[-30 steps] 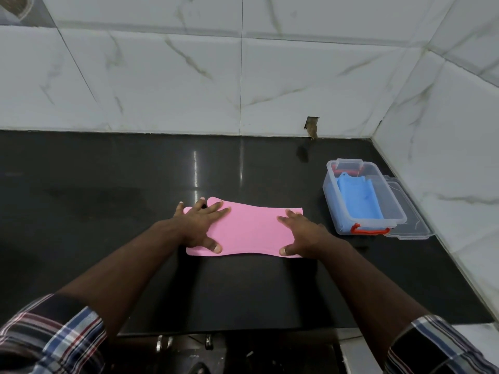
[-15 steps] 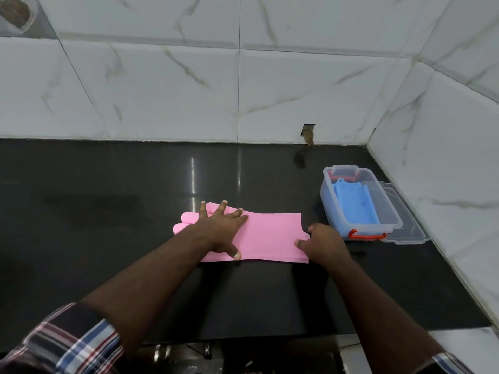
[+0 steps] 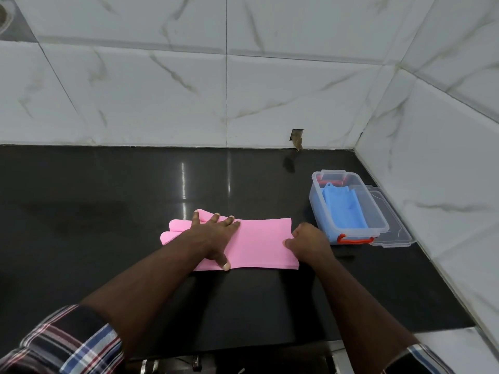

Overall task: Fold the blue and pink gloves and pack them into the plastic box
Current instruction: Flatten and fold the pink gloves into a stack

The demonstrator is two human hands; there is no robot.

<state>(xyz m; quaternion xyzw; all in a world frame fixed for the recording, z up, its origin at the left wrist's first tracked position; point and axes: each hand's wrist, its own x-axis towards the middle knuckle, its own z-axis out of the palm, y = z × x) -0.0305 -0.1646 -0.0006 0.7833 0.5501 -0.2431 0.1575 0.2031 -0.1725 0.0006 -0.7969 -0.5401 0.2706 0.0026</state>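
Note:
The pink gloves (image 3: pixel 259 242) lie flat on the black counter (image 3: pixel 108 211), fingers to the left, cuffs to the right. My left hand (image 3: pixel 216 236) presses flat on their middle with fingers spread. At the right cuff edge my right hand (image 3: pixel 306 241) pinches the pink gloves, its fingers curled. The clear plastic box (image 3: pixel 348 206) with red handles stands to the right, and the folded blue gloves (image 3: pixel 344 210) are inside it.
The box's clear lid (image 3: pixel 391 230) lies against its right side, close to the white tiled side wall (image 3: pixel 445 184). A tiled back wall (image 3: pixel 189 103) runs behind the counter. The counter's front edge is under my forearms.
My left hand slid from the glove fingers toward the middle, uncovering the pink fingertips. My right hand moved to the cuff edge and curled onto it.

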